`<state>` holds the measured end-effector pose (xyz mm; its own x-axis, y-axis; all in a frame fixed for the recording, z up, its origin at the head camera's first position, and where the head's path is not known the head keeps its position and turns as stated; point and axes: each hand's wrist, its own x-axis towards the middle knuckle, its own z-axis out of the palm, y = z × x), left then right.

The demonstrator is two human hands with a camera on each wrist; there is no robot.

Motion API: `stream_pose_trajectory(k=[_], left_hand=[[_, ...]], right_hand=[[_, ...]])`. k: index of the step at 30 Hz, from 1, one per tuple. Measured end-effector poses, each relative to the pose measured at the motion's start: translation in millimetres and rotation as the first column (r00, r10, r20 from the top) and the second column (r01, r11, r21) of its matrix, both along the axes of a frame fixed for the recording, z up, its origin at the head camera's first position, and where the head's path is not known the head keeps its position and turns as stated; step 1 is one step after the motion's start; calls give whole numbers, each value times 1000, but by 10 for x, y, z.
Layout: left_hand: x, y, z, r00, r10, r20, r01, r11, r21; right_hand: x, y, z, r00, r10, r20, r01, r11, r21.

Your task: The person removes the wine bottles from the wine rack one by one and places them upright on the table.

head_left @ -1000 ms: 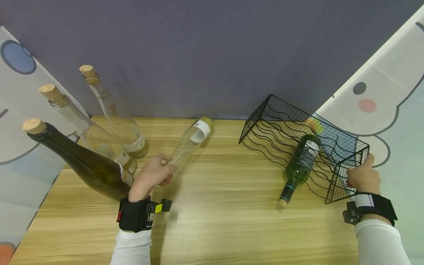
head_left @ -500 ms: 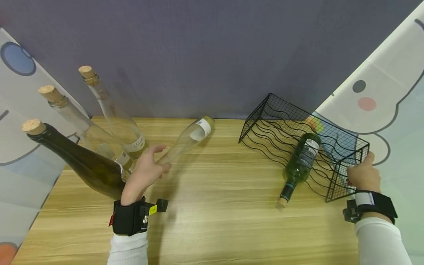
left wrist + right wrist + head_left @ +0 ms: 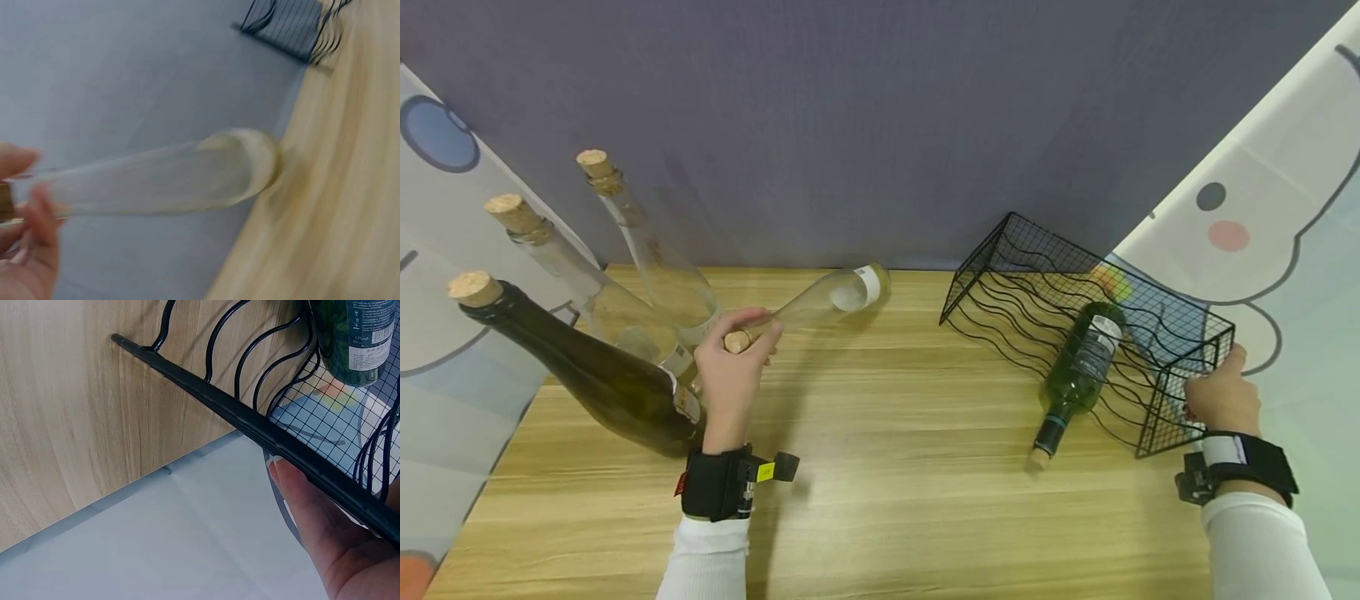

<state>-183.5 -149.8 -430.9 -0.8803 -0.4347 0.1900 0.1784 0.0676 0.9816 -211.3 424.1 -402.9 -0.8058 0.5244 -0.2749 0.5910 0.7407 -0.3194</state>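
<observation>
My left hand grips the neck of a clear bottle, thumb and fingers either side of it just below the cork. The bottle's labelled base points to the back right; in the left wrist view the bottle is blurred. At the right, my right hand holds the end frame of a black wire rack; the right wrist view shows fingers against its bar. A green bottle lies in the rack, its corked neck towards the front.
At the left stand a dark corked bottle and two clear corked bottles, close beside my left hand. A grey wall panel rises behind the wooden table, with printed sheets at both sides.
My left hand has turned and closed round the clear bottle's neck, and the neck has come left and up. My right hand and the rack have stayed in place.
</observation>
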Motion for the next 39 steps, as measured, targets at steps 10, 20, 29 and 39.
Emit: stream_pose_trajectory(k=[10, 20, 29, 39], left_hand=[[-151, 207, -222, 958, 120, -259, -22, 936, 351], [-148, 184, -171, 933, -52, -357, 283, 717, 637], [-137, 107, -43, 941, -98, -322, 307, 645, 699], [-104, 110, 98, 953, -190, -234, 288, 804, 520]], right_hand=[[-5, -7, -3, 1000, -4, -2, 4, 1000, -4], [-11, -18, 4, 1000, -9, -2, 9, 1000, -11], [-20, 9, 0, 1000, -14, 19, 15, 1000, -15], [-13, -18, 10, 1000, -6, 17, 6, 1000, -2]])
